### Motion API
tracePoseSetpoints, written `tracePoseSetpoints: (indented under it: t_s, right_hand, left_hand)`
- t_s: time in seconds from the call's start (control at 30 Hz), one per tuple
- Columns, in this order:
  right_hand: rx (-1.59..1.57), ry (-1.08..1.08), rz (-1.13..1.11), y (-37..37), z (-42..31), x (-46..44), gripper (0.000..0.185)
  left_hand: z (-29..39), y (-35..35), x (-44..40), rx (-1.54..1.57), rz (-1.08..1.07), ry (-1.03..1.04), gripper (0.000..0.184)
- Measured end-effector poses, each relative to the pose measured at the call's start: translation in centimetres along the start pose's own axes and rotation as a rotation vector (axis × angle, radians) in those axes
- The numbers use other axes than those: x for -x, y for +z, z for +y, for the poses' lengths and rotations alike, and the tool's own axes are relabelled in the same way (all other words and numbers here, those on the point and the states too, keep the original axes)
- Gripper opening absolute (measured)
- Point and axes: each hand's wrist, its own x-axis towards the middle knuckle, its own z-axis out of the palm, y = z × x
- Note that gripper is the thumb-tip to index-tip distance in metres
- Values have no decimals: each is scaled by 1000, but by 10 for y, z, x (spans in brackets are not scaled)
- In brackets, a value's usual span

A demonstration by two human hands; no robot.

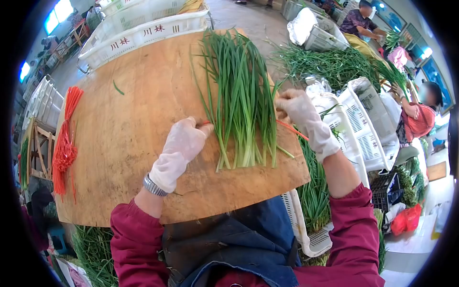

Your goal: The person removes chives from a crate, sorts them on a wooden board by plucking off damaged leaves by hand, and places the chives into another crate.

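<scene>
A bunch of long green garlic chives (pixel 241 100) lies on the wooden board (pixel 134 143), pale cut ends towards me. A red tie strip (pixel 292 129) shows on both sides of the bunch; its middle part is hidden, seemingly beneath the stalks. In a white glove, my left hand (pixel 184 143) pinches one end of the strip at the left edge of the bunch. On the other side my right hand (pixel 301 112), also gloved, has its fingers closed on the strip, which trails out below the palm.
A bundle of red tie strips (pixel 67 143) lies along the board's left edge. White crates (pixel 148 36) stand beyond it. To the right are a heap of chives (pixel 330 67) and more crates (pixel 366 124). Two people (pixel 423 112) handle greens at the far right.
</scene>
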Motion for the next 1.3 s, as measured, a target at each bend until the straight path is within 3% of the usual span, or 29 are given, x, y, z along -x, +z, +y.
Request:
tracePoseSetpoints:
  t_s: [0.07, 0.2, 0.3, 0.43, 0.57, 0.7, 0.73, 0.83, 0.9, 0.97, 1.03, 1.17, 1.23, 1.3]
  right_hand:
    - [12, 26, -91, -2, 2, 13, 31]
    - [83, 9, -61, 10, 13, 15, 29]
    - [-99, -7, -202, 30, 9, 10, 29]
    - [125, -91, -139, 52, -7, 5, 25]
    - [-170, -77, -240, 42, 13, -2, 30]
    - [-183, -51, -268, 19, 6, 11, 29]
    - [-154, -1, -283, 11, 1, 15, 30]
    - [-120, -60, -172, -5, 13, 19, 33]
    - [-255, 34, -114, -28, 21, 30, 33]
    - [-412, -61, 19, -63, 31, 56, 29]
    - [-449, 20, 173, -105, 52, 85, 29]
    - [-440, 257, 403, -172, 144, 152, 26]
    - [-448, 390, 476, -179, 191, 189, 20]
    - [-459, 515, 490, -174, 236, 225, 18]
  left_hand:
    - [4, 5, 6, 4, -17, -15, 34]
    - [8, 12, 9, 49, -42, -34, 37]
    - [3, 26, 7, 35, -37, 69, 39]
    - [1, 39, 5, -8, -28, 211, 38]
    - [3, 30, 9, 96, -60, 131, 33]
    - [-10, 14, 9, 153, -30, 102, 32]
    - [-18, 15, 7, 74, 91, 228, 33]
    - [-8, -1, 22, 134, 49, -59, 31]
    - [-11, -3, 31, 64, 117, -41, 29]
    - [11, -5, 54, 157, 154, -85, 26]
    - [15, 4, 76, 292, 168, -41, 23]
    - [42, 30, 136, 485, -141, -135, 17]
    - [46, 53, 151, 526, -420, -109, 17]
    - [51, 81, 158, 516, -563, -116, 18]
